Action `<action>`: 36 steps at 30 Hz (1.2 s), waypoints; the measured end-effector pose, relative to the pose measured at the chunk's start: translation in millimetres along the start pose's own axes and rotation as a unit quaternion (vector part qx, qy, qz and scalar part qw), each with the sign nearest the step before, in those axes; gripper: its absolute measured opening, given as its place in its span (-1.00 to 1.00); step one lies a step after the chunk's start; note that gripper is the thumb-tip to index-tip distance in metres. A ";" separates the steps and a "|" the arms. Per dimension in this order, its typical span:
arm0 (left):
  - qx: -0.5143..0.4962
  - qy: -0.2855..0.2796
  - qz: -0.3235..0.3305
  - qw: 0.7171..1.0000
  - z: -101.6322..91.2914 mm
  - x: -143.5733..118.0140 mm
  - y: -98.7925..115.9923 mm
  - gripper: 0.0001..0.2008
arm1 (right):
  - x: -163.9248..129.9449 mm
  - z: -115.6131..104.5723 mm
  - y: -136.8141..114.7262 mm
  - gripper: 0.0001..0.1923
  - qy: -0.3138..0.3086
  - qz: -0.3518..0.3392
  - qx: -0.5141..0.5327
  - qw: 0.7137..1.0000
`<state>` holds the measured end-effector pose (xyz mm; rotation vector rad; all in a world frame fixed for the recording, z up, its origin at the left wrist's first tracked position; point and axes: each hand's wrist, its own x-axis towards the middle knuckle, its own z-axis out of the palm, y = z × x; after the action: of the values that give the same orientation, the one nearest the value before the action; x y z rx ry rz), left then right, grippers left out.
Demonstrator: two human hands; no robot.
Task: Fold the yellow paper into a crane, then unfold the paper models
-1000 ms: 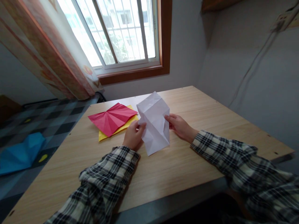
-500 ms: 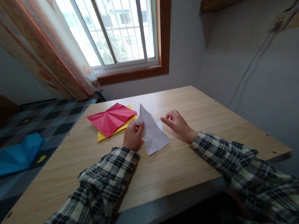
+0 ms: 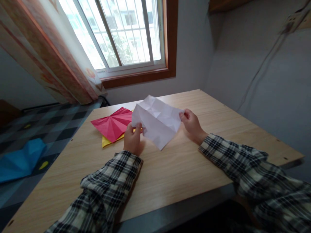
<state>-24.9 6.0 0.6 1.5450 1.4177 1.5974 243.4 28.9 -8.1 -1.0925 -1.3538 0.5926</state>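
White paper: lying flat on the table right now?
No: the white paper is held up off the table, with the left hand pinching one edge and the right hand pinching the opposite one.

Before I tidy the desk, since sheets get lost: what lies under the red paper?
A yellow sheet lies under the red paper, showing only at its near edge. The rest is covered, so whether more sheets lie beneath cannot be seen.

Home room, likely bedroom or study. Wooden desk [image 3: 184, 168] set in corner by plain grey walls. Barred window [image 3: 126, 35] with brown wood frame, patterned curtain [image 3: 48, 55] beside it. Checked bedding [image 3: 48, 123] off desk's left edge. Power strip [image 3: 295, 17] and cable on wall.
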 end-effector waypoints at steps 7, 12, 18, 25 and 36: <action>-0.061 0.036 -0.064 0.995 -3.2 7.2 -3.2 -0.57 | 20.3 -12.8 22.9 -0.70 0.091 0.077 0.077 0.990; -0.127 0.032 -0.095 0.987 -4.0 9.3 3.9 -0.57 | 18.6 -5.4 18.1 -0.74 0.085 0.138 0.187 0.969; -0.179 0.018 -0.095 0.979 -7.1 14.3 11.3 -0.64 | 20.3 -5.8 17.2 -0.75 0.050 0.192 0.272 0.942; -0.199 0.022 -0.109 0.974 -15.1 21.5 13.7 -0.68 | 19.4 -9.0 12.3 -0.87 -0.023 0.253 0.346 0.903; -0.081 0.297 -0.126 0.943 -85.0 66.2 5.4 -0.93 | 21.9 -14.8 13.8 -0.91 0.023 0.284 0.334 0.898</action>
<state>-117.3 34.9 48.2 0.7687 1.6476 2.0449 264.9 49.7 -7.9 -0.8972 -0.6657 1.3392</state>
